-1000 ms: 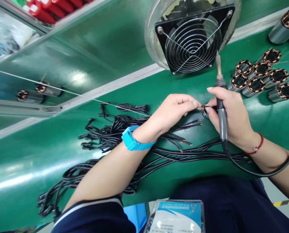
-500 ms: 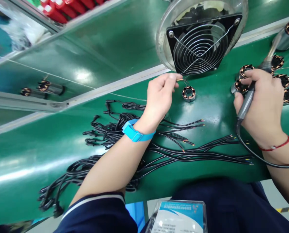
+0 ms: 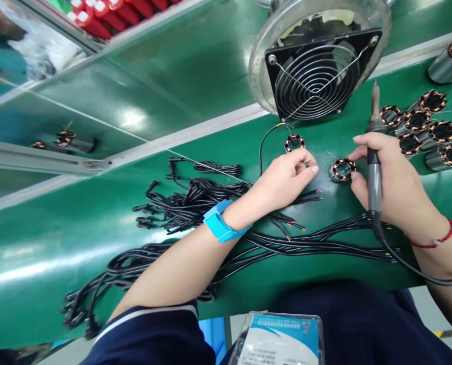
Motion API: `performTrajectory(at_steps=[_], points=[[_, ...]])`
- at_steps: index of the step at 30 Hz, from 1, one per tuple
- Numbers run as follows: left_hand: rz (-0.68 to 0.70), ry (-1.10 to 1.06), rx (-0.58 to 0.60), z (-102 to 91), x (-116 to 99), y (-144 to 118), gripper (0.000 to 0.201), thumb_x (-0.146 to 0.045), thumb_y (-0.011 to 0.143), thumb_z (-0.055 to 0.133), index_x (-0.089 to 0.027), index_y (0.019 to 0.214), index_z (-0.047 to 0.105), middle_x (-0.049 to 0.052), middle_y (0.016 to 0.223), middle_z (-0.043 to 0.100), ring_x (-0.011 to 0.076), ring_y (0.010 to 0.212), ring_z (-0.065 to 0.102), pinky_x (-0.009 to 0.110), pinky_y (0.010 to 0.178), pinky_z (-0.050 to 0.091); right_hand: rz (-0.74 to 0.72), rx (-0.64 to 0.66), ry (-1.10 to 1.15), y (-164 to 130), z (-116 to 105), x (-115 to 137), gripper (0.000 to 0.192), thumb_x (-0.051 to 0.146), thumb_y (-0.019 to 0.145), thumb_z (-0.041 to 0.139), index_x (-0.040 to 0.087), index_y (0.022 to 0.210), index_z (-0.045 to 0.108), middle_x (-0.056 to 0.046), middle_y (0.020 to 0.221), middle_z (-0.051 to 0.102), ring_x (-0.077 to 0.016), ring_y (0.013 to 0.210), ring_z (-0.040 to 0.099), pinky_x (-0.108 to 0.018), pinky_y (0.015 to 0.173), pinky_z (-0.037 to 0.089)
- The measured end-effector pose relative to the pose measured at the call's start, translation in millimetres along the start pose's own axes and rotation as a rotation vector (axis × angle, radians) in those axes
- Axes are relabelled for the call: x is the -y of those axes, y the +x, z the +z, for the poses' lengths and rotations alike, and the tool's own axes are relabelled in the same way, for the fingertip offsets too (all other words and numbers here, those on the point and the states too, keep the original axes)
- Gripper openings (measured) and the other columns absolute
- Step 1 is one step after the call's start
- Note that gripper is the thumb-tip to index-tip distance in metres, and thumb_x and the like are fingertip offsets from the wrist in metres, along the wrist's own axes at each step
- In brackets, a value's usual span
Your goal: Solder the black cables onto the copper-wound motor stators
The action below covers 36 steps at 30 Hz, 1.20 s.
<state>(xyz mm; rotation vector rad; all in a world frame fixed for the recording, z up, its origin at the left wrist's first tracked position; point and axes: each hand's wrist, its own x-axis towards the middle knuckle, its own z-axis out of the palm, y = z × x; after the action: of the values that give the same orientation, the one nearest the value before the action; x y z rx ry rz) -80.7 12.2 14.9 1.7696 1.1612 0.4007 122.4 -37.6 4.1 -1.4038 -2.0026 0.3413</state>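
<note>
My right hand (image 3: pixel 397 182) is wrapped around a soldering iron (image 3: pixel 375 177), its tip pointing up and away from me. The thumb and a finger of that hand are also at a motor stator (image 3: pixel 342 170) with copper windings, which stands upright. To its left, my left hand (image 3: pixel 287 175) is loosely curled with the fingertips a little apart, and I see nothing held in it. Just behind the left fingers stands another stator (image 3: pixel 295 143), partly covered by them. Thin wires at its top meet the end of a black cable (image 3: pixel 262 147).
Bundled black cables (image 3: pixel 195 197) lie under and left of my left arm, their stripped ends pointing right. A fan with a wire guard (image 3: pixel 315 91) stands behind the hands. Several stators (image 3: pixel 441 133) are grouped at the right. The iron's cord (image 3: pixel 412 268) runs to the right edge.
My left hand has let go of the wires and moved right and nearer to me. My right hand has brought a stator leftward from the group, still holding the soldering iron.
</note>
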Motion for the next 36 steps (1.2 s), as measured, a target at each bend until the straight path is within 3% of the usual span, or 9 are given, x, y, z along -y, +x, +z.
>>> performTrajectory(at_steps=[3, 7, 11, 16, 22, 24, 27, 31, 36], points=[[-0.034, -0.111, 0.027, 0.7, 1.4, 3.0, 0.012, -0.025, 0.086, 0.052, -0.015, 0.083, 0.057, -0.002, 0.068, 0.05, 0.0088, 0.062, 0.042, 0.023, 0.059, 0.033, 0.029, 0.074, 0.072, -1.8, 0.9, -4.1, 0.059, 0.027, 0.078, 0.061, 0.027, 0.132, 0.038, -0.006, 0.109, 0.06, -0.0271, 0.1, 0.061, -0.05, 0.087, 0.053], [-0.112, -0.18, 0.19, 2.7, -3.7, 2.7, 0.024, -0.033, 0.087, 0.054, -0.013, 0.074, 0.057, -0.004, 0.065, 0.047, 0.0078, 0.06, 0.039, 0.023, 0.058, 0.032, 0.021, 0.126, 0.077, -2.4, 2.3, -5.9, 0.058, 0.026, 0.081, 0.061, 0.029, 0.134, 0.039, -0.008, 0.112, 0.06, -0.0298, 0.1, 0.062, -0.051, 0.087, 0.054], [-0.102, -0.199, 0.29, 4.7, -5.4, 2.4, 0.016, -0.023, 0.085, 0.055, -0.013, 0.071, 0.057, -0.003, 0.065, 0.051, 0.0075, 0.061, 0.043, 0.022, 0.061, 0.036, 0.009, 0.159, 0.094, -3.4, 4.2, -4.0, 0.061, 0.024, 0.081, 0.062, 0.031, 0.136, 0.037, -0.008, 0.115, 0.06, -0.0301, 0.1, 0.063, -0.049, 0.088, 0.055], [0.078, -0.065, 0.162, -0.2, -1.6, 3.7, 0.012, -0.013, 0.079, 0.053, -0.014, 0.07, 0.061, -0.001, 0.072, 0.056, 0.0089, 0.068, 0.048, 0.023, 0.067, 0.039, 0.068, 0.149, 0.1, -5.4, 7.5, -3.3, 0.056, 0.028, 0.082, 0.061, 0.033, 0.133, 0.039, -0.005, 0.114, 0.061, -0.0297, 0.102, 0.063, -0.049, 0.088, 0.055], [0.043, -0.237, -0.104, -5.4, 2.7, 7.7, 0.008, -0.019, 0.082, 0.053, -0.015, 0.08, 0.059, 0.0, 0.08, 0.061, 0.0097, 0.072, 0.052, 0.023, 0.071, 0.041, 0.029, 0.101, 0.16, -3.7, 4.0, -7.2, 0.054, 0.031, 0.083, 0.062, 0.03, 0.133, 0.039, -0.005, 0.114, 0.062, -0.0258, 0.101, 0.065, -0.045, 0.085, 0.057], [0.1, -0.122, -0.063, -4.0, 2.9, 8.1, 0.011, -0.02, 0.084, 0.052, -0.015, 0.086, 0.062, 0.0, 0.082, 0.062, 0.0104, 0.075, 0.052, 0.024, 0.073, 0.041, -0.011, 0.099, 0.199, -4.0, 3.4, -8.4, 0.059, 0.03, 0.082, 0.064, 0.028, 0.135, 0.037, -0.005, 0.118, 0.061, -0.0245, 0.105, 0.064, -0.043, 0.088, 0.057], [0.1, 0.048, 0.047, -1.6, 1.7, 7.3, 0.014, -0.02, 0.085, 0.05, -0.014, 0.076, 0.06, 0.0, 0.075, 0.059, 0.0112, 0.073, 0.05, 0.025, 0.073, 0.039, -0.066, 0.116, 0.205, -5.0, 3.8, -8.9, 0.061, 0.028, 0.083, 0.064, 0.03, 0.137, 0.036, -0.005, 0.122, 0.06, -0.0249, 0.11, 0.063, -0.045, 0.094, 0.054], [-0.017, -0.087, 0.086, -1.4, -0.5, 5.2, 0.016, -0.021, 0.084, 0.049, -0.014, 0.073, 0.057, 0.0, 0.072, 0.058, 0.0104, 0.069, 0.05, 0.024, 0.068, 0.039, -0.034, 0.161, 0.139, -4.8, 4.8, -8.5, 0.057, 0.026, 0.083, 0.061, 0.034, 0.135, 0.039, -0.004, 0.118, 0.062, -0.0276, 0.107, 0.063, -0.049, 0.09, 0.056], [0.13, -0.078, 0.176, -4.1, -0.4, 4.2, 0.014, -0.02, 0.087, 0.049, -0.014, 0.079, 0.059, 0.002, 0.081, 0.062, 0.0105, 0.076, 0.054, 0.024, 0.074, 0.042, -0.016, 0.207, 0.092, -3.7, 4.3, -8.1, 0.051, 0.025, 0.083, 0.057, 0.034, 0.132, 0.042, -0.002, 0.118, 0.062, -0.0267, 0.104, 0.064, -0.048, 0.088, 0.056]])
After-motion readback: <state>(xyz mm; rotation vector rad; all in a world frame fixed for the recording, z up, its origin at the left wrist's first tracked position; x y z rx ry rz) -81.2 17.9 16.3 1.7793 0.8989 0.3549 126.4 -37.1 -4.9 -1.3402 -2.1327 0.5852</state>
